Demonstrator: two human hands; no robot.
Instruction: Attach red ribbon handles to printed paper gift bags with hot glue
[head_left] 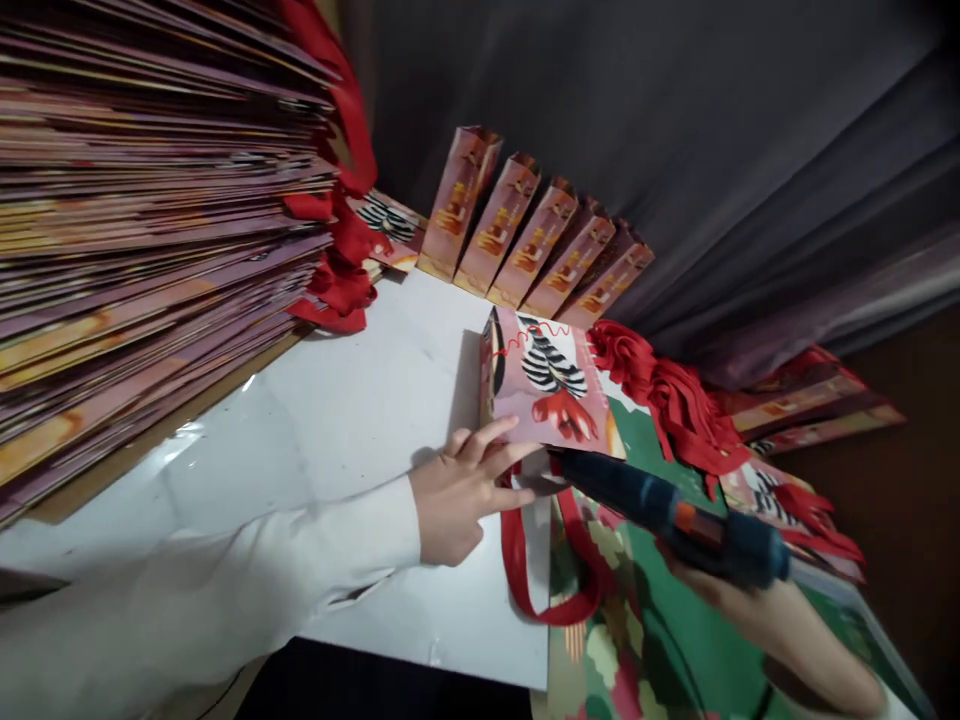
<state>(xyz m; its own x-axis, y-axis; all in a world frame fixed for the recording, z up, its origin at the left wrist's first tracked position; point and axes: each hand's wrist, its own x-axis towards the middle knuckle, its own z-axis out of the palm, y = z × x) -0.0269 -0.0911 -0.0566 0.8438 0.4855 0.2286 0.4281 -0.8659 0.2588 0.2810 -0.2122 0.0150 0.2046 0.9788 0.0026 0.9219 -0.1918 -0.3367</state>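
Note:
A pink paper gift bag (pixel 561 395) with a zebra-striped figure and a red hand printed on it lies on the white tabletop. From its near edge hangs a red ribbon loop (pixel 516 570). My left hand (pixel 457 495) rests at that edge with fingers stretched and spread, one fingertip on the printed face and others by the ribbon. Wrapped around a dark blue, tapered power tool (pixel 675 515) with an orange patch is my right hand (pixel 712 590), partly hidden behind it. The tool's dark tip meets the bag's near edge; the exact contact is hidden.
A tall stack of flat pink bags (pixel 165 200) with red ribbons rises at the left. Several narrow bags (pixel 517 235) stand in a row behind. Bunched red ribbon (pixel 690 410) lies at the right on a green sheet (pixel 637 430), with more bags beyond. Dark curtains (pixel 637 100) hang behind.

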